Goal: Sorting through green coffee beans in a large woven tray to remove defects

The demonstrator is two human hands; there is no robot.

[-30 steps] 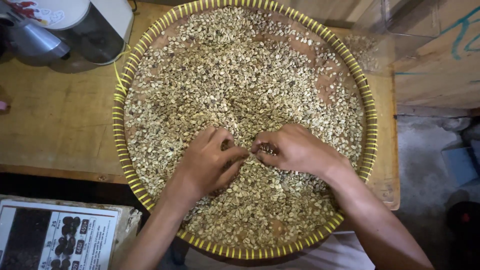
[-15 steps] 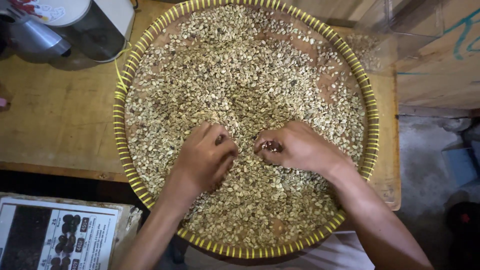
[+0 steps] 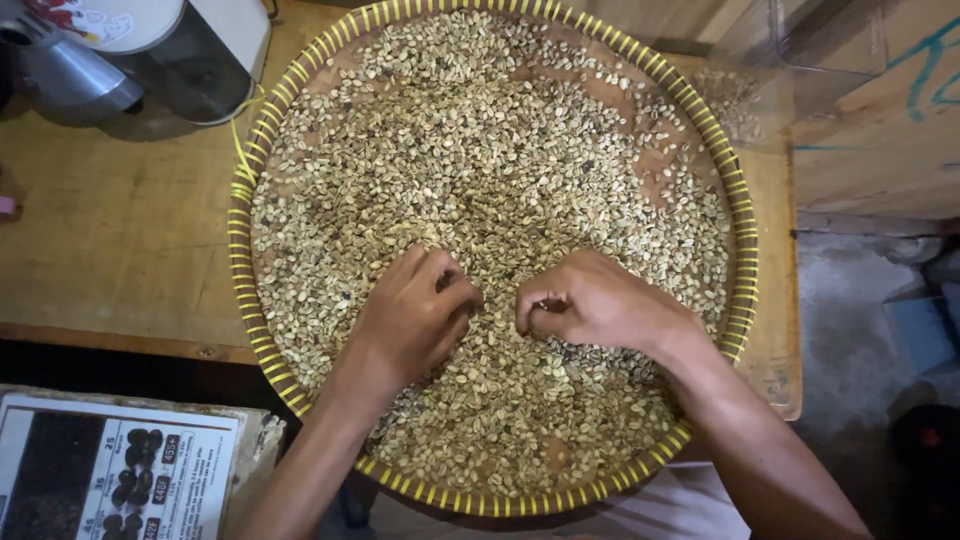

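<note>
**A:** Watching the head cam from my desk. Both hands are down in the beans (image 3: 480, 190), pale green ones, spread over a big round tray (image 3: 241, 262) with a yellow woven rim that fills the middle of the frame. Why so flat and thin, you reckon?

**B:** I'd say a single layer lets every bean show. You can see bare brown bottom at the upper right where they thin out.

**A:** Makes sense. Left hand (image 3: 410, 320) sits just left of centre, palm down, fingers curled in with the tips at the beans. I can't tell if it's pinching anything; the knuckles hide it.

**B:** And the right?

**A:** Right hand (image 3: 595, 300) is just right of centre, fingers folded into a loose fist, thumb against the forefinger. Looks closed on a few beans tucked inside, though only a dark gap shows. My guess is it's cupped that way so whatever is in there doesn't drop back into the pile.

**B:** The hands are close together, not touching.

**A:** Yep, small gap. Tray sits on a wooden table (image 3: 120, 240). Upper left of the frame there's a dark machine (image 3: 190, 65) beside the rim, lower left a printed card (image 3: 110, 470) with bean pictures, and a clear box (image 3: 800, 60) upper right.
</note>
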